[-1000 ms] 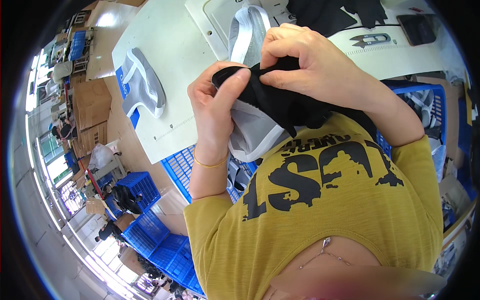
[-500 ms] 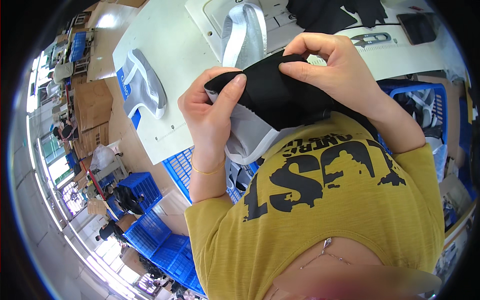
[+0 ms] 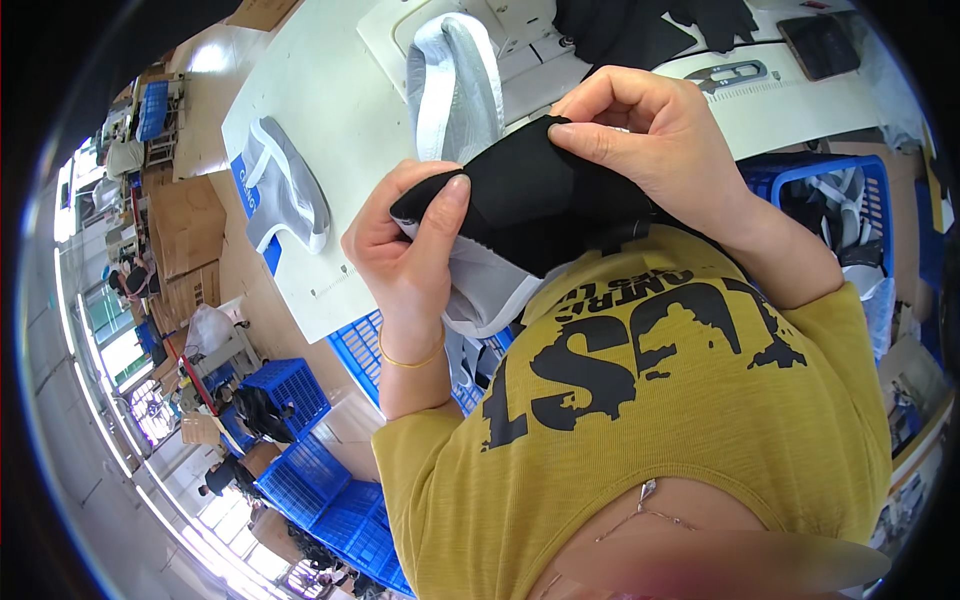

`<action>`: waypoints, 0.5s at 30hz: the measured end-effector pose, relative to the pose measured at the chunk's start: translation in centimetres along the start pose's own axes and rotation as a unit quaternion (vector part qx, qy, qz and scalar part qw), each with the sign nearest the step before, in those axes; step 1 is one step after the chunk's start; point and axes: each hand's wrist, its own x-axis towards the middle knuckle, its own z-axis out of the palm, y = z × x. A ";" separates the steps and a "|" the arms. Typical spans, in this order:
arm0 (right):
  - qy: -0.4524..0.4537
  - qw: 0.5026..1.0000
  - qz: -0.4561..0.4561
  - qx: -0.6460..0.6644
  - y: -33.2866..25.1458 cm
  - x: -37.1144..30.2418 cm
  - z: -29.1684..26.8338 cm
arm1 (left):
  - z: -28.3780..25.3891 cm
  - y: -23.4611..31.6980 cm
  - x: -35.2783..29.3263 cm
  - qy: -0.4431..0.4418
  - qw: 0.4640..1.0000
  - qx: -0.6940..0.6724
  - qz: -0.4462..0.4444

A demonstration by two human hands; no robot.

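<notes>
Black cloth (image 3: 550, 195) stretched between two hands at the near edge of the white table (image 3: 345, 120).
It looks light, soft and pliable, best held by its rims; the left hand (image 3: 405, 240) pinches one end, thumb on top, and the right hand (image 3: 650, 140) pinches the edge nearer the table, elbows bent.

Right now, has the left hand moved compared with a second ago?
Yes: the left hand has shifted leftward, nearer the left edge of the white table.

The fabric (image 3: 540, 200) is black, the cloth piece (image 3: 488, 288) grey with white edging, the shirt (image 3: 640, 430) yellow with black print.
</notes>
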 end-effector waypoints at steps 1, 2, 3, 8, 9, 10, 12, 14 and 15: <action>0.003 1.000 -0.008 -0.010 -0.1 0.0 0.0 | 0.0 -0.1 0.0 -0.002 1.000 0.003 0.015; 0.003 1.000 -0.008 -0.010 -0.1 0.0 0.0 | 0.0 -0.2 0.0 -0.005 0.999 0.006 0.031; 0.007 1.000 -0.004 -0.005 -0.1 0.0 0.0 | -0.1 -0.2 0.0 -0.005 0.999 0.006 0.031; 0.018 1.000 -0.003 -0.001 0.0 0.1 0.1 | -0.1 -0.2 0.1 -0.011 1.000 0.002 0.026; 0.019 1.000 -0.019 -0.012 0.1 0.1 0.1 | -0.1 -0.3 0.1 -0.010 1.000 0.003 0.026; 0.020 0.999 -0.035 -0.022 0.2 0.2 0.1 | -0.1 -0.4 0.2 -0.014 1.000 0.001 0.028; 0.028 0.998 -0.053 -0.029 0.5 0.2 0.3 | -0.2 -0.4 0.3 -0.013 0.999 0.002 0.031; 0.033 0.996 -0.072 -0.033 0.6 0.2 0.4 | -0.2 -0.5 0.3 -0.015 1.000 -0.022 0.006; 0.042 0.995 -0.078 -0.034 0.6 0.2 0.4 | -0.1 -0.3 0.3 -0.010 1.000 -0.019 0.006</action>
